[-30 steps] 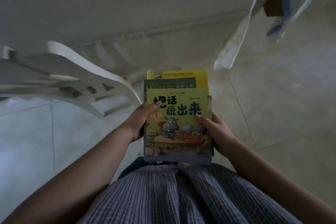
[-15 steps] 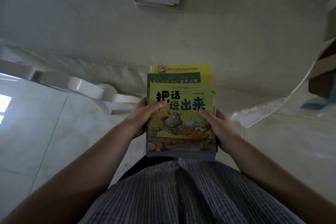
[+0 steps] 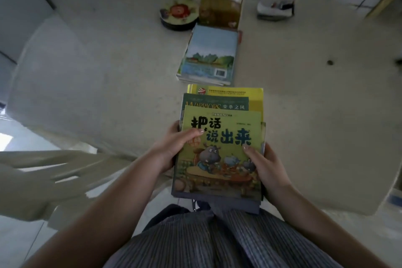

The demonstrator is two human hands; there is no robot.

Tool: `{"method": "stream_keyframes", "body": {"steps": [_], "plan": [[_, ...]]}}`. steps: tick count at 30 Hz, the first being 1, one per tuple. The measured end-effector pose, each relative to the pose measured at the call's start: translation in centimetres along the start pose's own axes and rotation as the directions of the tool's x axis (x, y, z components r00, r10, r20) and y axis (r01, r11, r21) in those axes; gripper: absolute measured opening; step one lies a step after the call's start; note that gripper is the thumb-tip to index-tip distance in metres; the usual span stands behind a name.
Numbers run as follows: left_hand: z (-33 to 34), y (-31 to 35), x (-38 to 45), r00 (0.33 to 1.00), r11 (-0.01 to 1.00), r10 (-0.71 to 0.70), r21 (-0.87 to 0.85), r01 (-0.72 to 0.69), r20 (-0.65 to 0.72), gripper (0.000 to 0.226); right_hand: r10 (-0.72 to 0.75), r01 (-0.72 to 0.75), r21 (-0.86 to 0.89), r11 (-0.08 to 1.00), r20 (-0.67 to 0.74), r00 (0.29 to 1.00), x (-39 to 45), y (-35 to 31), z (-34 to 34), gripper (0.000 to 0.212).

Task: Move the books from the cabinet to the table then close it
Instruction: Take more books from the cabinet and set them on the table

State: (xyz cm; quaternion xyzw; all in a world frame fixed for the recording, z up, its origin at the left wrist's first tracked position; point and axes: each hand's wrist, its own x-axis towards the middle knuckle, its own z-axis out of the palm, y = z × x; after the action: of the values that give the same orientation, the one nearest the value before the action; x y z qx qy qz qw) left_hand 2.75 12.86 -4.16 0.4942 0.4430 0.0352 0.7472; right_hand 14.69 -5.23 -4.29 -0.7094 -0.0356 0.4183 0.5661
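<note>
Just in front of the low pile of books with the pale blue landscape cover (image 3: 208,56), which already lies on the round table with the beige cloth (image 3: 108,67), the person holds a second stack of thin paperback books with a green-yellow cartoon cover on top (image 3: 219,148). The left hand (image 3: 174,148) grips the left edge of this stack, its thumb lying on the cover; the right hand (image 3: 264,167) grips the right edge in the same way. So both hands are clamped on the stack, one at each side, and they are equally near to it.

The long axis of the held stack points straight away from the body toward the landscape pile, and that pile lies along almost the same line. The far end of the held stack is just near the close edge of the landscape pile, with a narrow strip of cloth between them. I judge that the stack only needs to go forward or down beside that pile. The cabinet is not in view
</note>
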Motion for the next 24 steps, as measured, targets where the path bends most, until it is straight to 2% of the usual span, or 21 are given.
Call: {"method": "stream_keyframes", "body": {"steps": [10, 15, 20, 24], "plan": [[-0.4, 11.3, 8.8, 0.997, 0.997, 0.074, -0.002, -0.074, -0.014, 0.051, -0.092, 0.092, -0.025, 0.995, -0.017, 0.996, 10.5, -10.2, 2.1, 0.02], [-1.2, 16.4, 13.5, 0.988, 0.991, 0.114, 0.087, -0.106, -0.102, 0.058, -0.063, 0.063, -0.005, 0.998, 0.002, 0.998, 16.3, -14.5, 4.2, 0.024], [-1.8, 19.8, 17.6, 0.986, 0.978, 0.116, 0.187, -0.093, -0.117, 0.058, 0.008, -0.008, 0.022, 1.0, 0.013, 1.0, 21.1, -16.4, 5.8, 0.039], [-1.9, 20.9, 20.0, 0.986, 0.97, 0.11, 0.229, -0.079, -0.122, 0.057, 0.044, -0.045, 0.019, 0.999, 0.013, 0.999, 23.7, -16.7, 6.2, 0.037]]}}
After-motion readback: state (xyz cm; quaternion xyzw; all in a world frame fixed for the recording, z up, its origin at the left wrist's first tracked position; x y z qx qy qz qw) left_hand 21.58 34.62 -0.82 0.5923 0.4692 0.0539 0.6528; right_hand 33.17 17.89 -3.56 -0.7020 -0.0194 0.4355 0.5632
